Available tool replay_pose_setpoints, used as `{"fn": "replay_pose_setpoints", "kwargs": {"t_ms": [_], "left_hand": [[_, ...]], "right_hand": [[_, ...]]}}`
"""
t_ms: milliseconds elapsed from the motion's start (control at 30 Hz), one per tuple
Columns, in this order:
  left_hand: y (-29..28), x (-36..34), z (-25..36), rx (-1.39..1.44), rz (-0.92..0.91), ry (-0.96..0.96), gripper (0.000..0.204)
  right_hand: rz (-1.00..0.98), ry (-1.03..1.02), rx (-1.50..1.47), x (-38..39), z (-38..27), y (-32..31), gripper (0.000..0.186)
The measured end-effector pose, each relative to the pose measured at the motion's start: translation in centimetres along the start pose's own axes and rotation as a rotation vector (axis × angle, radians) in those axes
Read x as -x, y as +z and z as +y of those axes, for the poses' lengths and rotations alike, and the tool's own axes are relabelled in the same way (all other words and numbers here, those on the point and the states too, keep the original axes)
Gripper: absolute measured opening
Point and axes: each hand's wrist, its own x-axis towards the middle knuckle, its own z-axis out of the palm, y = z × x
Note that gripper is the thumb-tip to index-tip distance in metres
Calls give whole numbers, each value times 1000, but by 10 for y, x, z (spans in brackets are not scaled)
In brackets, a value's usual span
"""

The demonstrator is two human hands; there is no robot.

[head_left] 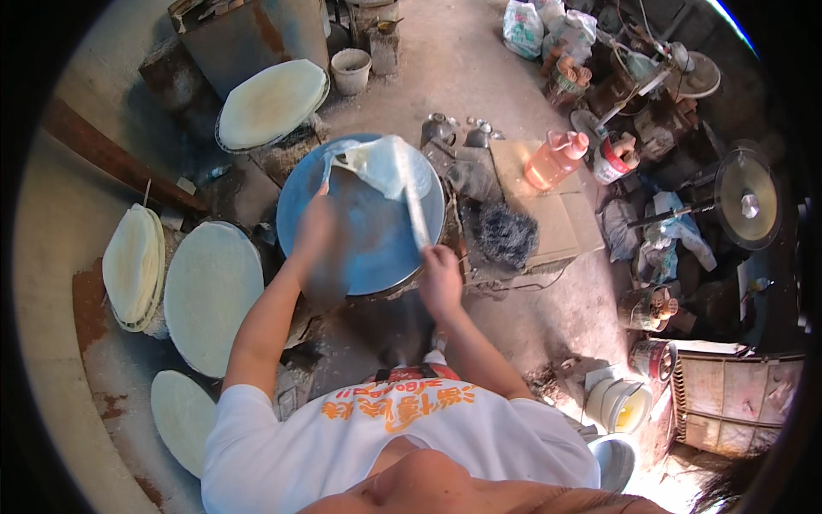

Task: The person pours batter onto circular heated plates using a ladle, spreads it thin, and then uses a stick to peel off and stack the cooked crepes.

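A thin, limp, translucent whitish sheet (377, 167) droops in folds across twelve o'clock of a round blue-grey plate (385, 253), one end pinched by the blurred left hand (317, 226) at nine o'clock, its narrow, strip-like side gripped by the closed right hand (441, 277) at four.

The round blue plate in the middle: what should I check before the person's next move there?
1. Left hand holding the pale sheet: ok, at its left end, though the hand is blurred.
2. Right hand gripping the pale strip: ok.
3. Sheet spread flat over the round blue plate: not ok, gathered toward the far side.
4. Sheet clear of the plate's surface: cannot tell.
5. Pink bottle off the plate: ok, on cardboard.
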Motion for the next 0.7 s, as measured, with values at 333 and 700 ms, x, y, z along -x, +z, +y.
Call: {"fn": "replay_pose_setpoints", "kwargs": {"t_ms": [333, 700], "left_hand": [[-22, 36, 13, -394, 42, -141, 51], [-50, 86, -68, -328, 331, 95, 50]], "right_hand": [[-11, -43, -59, -26, 5, 3, 33], [-95, -143, -62, -79, -23, 33, 26]]}}
